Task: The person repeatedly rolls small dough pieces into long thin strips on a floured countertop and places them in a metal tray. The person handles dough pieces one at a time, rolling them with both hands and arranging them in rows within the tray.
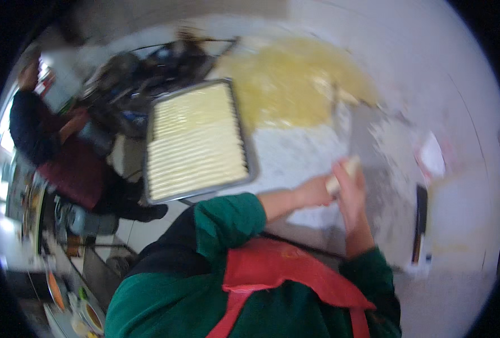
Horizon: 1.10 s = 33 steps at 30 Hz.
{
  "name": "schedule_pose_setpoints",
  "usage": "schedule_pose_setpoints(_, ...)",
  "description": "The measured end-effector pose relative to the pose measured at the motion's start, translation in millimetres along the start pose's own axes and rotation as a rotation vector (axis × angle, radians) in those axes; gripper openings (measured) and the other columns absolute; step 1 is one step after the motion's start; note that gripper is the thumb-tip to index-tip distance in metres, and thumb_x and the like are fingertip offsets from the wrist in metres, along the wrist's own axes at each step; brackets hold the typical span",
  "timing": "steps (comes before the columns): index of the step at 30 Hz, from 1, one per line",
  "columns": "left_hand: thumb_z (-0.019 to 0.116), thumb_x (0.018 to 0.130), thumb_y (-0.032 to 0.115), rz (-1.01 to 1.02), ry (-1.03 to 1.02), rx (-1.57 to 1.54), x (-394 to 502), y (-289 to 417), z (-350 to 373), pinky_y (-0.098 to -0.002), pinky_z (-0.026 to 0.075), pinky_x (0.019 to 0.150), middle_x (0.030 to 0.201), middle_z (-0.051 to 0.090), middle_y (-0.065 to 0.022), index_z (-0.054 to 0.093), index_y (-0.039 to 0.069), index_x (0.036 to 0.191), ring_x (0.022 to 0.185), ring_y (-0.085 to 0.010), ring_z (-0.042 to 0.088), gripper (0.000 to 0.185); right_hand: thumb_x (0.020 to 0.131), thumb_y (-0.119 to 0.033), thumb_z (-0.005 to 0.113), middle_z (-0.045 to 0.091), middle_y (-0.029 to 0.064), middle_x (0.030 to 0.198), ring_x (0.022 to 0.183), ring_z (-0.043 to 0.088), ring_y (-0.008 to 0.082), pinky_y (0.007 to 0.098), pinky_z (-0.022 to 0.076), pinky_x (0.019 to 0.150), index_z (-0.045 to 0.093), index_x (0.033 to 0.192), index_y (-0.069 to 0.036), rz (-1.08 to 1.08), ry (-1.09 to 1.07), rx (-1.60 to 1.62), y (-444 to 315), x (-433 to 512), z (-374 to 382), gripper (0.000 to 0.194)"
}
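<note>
Both my hands are together over the floured worktop in front of my body. A pale, short roll-like piece, probably dough, is between them and is blurred. My right hand wraps around it, with one end sticking out past the fingers. My left hand grips its lower end, close against the right palm. To the left of my hands lies a dark metal baking tray, filled with rows of pale, ridged dough strips. The strips at its far end look glossy.
Behind the worktop's floured area spreads a shiny yellow sheet, perhaps plastic. A dark-handled tool and a white packet lie at right. Another person stands at left beside dark, blurred items. Bowls sit at lower left.
</note>
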<state>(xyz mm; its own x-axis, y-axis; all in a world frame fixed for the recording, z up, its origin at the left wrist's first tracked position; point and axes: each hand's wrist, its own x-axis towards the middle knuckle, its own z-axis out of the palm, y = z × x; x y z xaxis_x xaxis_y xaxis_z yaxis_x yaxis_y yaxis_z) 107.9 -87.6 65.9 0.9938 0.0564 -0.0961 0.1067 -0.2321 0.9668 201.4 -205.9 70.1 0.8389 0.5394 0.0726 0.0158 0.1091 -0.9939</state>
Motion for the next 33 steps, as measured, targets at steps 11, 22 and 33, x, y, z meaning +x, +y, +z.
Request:
schedule_pose_setpoints(11, 0.060, 0.090, 0.018, -0.148, -0.279, -0.397, -26, -2, 28, -0.0272, 0.045, 0.053, 0.066, 0.054, -0.0022, 0.051, 0.003, 0.098, 0.057, -0.0102, 0.053, 0.020, 0.087, -0.019, 0.064, 0.053, 0.0053, 0.079, 0.070, 0.053, 0.0197, 0.0366, 0.0478, 0.064, 0.053, 0.100, -0.008, 0.583, 0.091, 0.824, -21, -1, -29, 0.021)
schedule_pose_setpoints(22, 0.061, 0.085, 0.023, -0.119, -0.002, 0.983, -71, -60, -30, -0.0438, 0.048, 0.080, 0.108, 0.059, -0.0178, 0.055, 0.006, 0.118, 0.095, -0.0335, 0.060, 0.038, 0.089, -0.024, 0.058, 0.054, 0.0116, 0.110, 0.104, 0.051, 0.0265, 0.0405, 0.0400, 0.090, 0.056, 0.113, -0.001, 0.331, 0.322, 0.121, 59, 8, -158, 0.034)
schedule_pose_setpoints(33, 0.059, 0.083, 0.047, 0.194, -0.289, 1.180, -59, -8, 14, -0.0601, 0.023, 0.107, 0.150, 0.032, -0.0114, 0.036, 0.014, 0.142, 0.136, -0.0263, 0.034, 0.071, 0.084, -0.043, 0.057, 0.041, 0.0184, 0.140, 0.129, 0.038, 0.0381, 0.0593, 0.0282, 0.104, 0.050, 0.134, -0.015, -0.212, -0.259, -1.494, 15, -109, -35, 0.058)
